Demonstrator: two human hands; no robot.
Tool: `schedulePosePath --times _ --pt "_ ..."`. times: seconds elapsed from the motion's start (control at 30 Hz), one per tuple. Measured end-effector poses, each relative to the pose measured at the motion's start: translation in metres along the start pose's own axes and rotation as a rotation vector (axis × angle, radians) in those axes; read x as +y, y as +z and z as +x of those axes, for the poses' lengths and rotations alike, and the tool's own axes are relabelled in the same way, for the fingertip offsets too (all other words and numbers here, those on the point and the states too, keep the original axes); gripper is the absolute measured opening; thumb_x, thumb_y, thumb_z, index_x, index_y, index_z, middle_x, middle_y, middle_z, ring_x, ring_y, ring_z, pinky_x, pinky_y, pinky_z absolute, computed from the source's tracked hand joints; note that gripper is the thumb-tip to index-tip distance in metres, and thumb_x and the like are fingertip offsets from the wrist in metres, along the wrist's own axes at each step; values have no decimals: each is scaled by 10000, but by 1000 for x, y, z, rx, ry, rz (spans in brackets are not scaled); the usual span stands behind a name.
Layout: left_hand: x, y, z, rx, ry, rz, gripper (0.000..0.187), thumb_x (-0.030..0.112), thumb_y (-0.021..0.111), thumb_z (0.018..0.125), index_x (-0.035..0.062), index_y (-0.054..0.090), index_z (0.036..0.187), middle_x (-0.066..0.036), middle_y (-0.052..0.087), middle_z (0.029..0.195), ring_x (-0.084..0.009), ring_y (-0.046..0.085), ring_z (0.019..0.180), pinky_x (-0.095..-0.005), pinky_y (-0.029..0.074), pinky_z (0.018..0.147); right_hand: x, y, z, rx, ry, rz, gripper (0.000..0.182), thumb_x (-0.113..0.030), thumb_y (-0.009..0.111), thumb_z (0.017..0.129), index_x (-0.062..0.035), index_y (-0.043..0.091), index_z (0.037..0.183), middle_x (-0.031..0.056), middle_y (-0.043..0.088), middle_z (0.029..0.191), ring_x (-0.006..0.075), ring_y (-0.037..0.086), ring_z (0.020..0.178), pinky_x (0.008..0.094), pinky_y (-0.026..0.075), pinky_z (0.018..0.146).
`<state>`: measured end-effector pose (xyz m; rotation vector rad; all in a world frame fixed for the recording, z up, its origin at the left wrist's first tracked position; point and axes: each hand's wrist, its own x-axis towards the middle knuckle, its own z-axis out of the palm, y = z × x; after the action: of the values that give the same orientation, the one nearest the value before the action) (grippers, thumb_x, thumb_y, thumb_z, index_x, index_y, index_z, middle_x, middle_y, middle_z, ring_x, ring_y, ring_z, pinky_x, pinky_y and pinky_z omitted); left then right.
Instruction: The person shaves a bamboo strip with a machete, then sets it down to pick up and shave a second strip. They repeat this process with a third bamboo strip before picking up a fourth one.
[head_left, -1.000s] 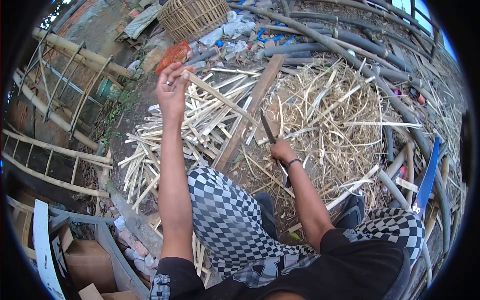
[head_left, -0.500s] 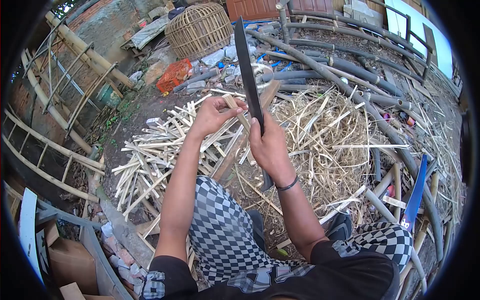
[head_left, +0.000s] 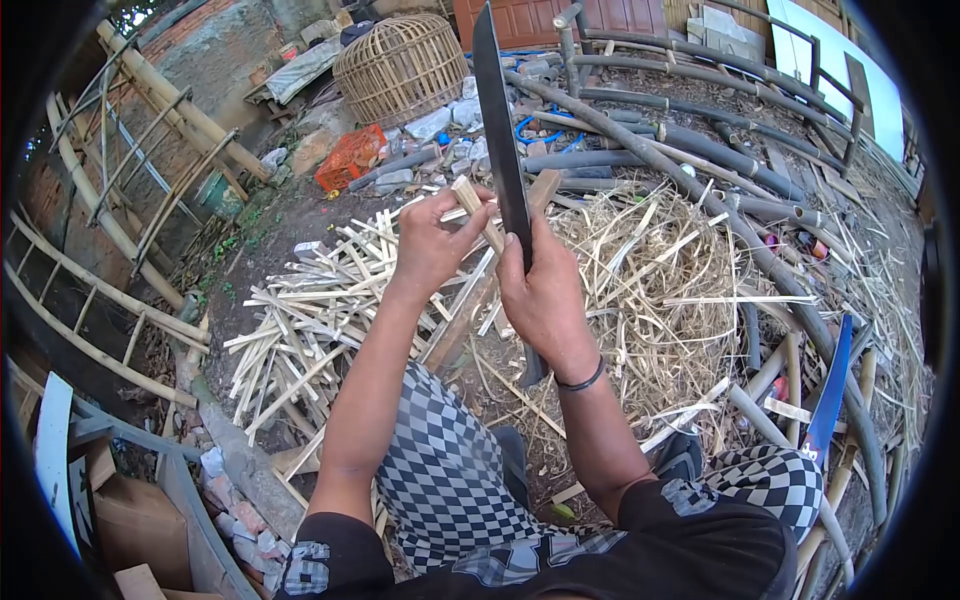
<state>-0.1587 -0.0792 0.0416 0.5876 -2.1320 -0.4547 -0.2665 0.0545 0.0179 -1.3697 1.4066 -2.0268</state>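
My left hand (head_left: 436, 240) is closed around a short pale bamboo strip (head_left: 466, 197), pinched between thumb and fingers. A machete (head_left: 497, 120) with a long dark blade points up and away, and my right hand (head_left: 543, 297) wraps round its lower part. The strip's lower end meets the blade close to my right thumb. Below that fist the machete's dark handle end (head_left: 533, 367) shows. Under both hands a wooden plank (head_left: 460, 335) slants across the ground, partly hidden by my right hand and the blade.
Cut bamboo strips (head_left: 300, 320) lie heaped at left, with curly shavings (head_left: 660, 300) piled at right. A blue handsaw (head_left: 829, 395) rests at the right. Farther back are an orange crate (head_left: 350, 157), a woven bamboo cage (head_left: 400, 70) and long bamboo poles (head_left: 640, 140).
The machete and my right hand have shifted slightly, the blade tip now higher in view. My left hand has moved a little right and down, its strip's upper end turned more toward me.
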Motion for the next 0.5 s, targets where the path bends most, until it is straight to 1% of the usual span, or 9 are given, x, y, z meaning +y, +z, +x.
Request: schedulePosePath --times 0.03,0.13,0.17,0.2,0.27,0.3,0.37,0.43,0.5 --pt "0 0 1 57 5 -93 183 126 777 837 43 750 998 -90 745 862 -112 704 740 -272 576 614 -1 -1 0 -3 26 -10 318 -60 505 943 -1 520 1255 263 628 708 449 651 703 512 481 609" --pt "9 -2 -1 18 -4 -63 191 132 788 832 33 742 989 -98 741 888 -123 709 770 -270 588 626 3 -1 1 -3 -2 -22 322 -58 510 940 6 520 1255 261 628 706 448 652 695 502 485 600" --pt "14 -4 -2 -55 0 69 253 139 811 801 17 729 1008 -115 739 915 -170 719 828 -304 586 673 3 -1 1 -8 1 -24 322 -58 510 940 6 520 1255 261 628 706 448 652 695 502 485 600" --pt "10 -3 -4 -53 -5 67 253 139 811 801 17 729 1008 -115 739 915 -170 719 828 -304 586 673 3 -1 1 5 -10 -15 320 -58 511 939 8 521 1252 262 626 703 449 651 691 502 485 597" --pt "-6 5 -6 -212 -8 146 313 131 831 763 5 717 1026 -130 735 919 -224 719 861 -346 571 738 4 0 1 17 -20 -6 319 -57 512 937 10 522 1249 263 625 701 450 650 686 502 485 594" --pt "-7 11 -6 -202 -57 83 364 130 846 732 3 711 1044 -148 729 919 -256 713 869 -374 553 777 6 0 1 26 -35 -21 320 -55 511 936 15 520 1249 265 626 704 449 650 683 503 487 595" --pt "-10 13 -8 -210 -38 71 370 137 850 730 7 715 1049 -151 728 919 -245 710 860 -368 555 768 8 -3 1 38 -50 -38 322 -54 511 936 20 519 1249 267 627 707 449 650 680 505 489 596" --pt "-8 13 -7 -219 -18 59 377 144 854 728 11 719 1054 -154 727 919 -235 707 852 -363 557 758 11 -8 2 4 -19 -100 323 -52 510 936 27 516 1249 270 635 729 454 651 694 516 489 605" --pt "-5 10 -7 -295 -62 53 400 154 864 722 16 722 1070 -146 727 923 -216 697 844 -351 562 750 18 -9 2 14 -35 -104 319 -51 509 936 30 515 1244 274 639 746 459 650 706 522 487 610"
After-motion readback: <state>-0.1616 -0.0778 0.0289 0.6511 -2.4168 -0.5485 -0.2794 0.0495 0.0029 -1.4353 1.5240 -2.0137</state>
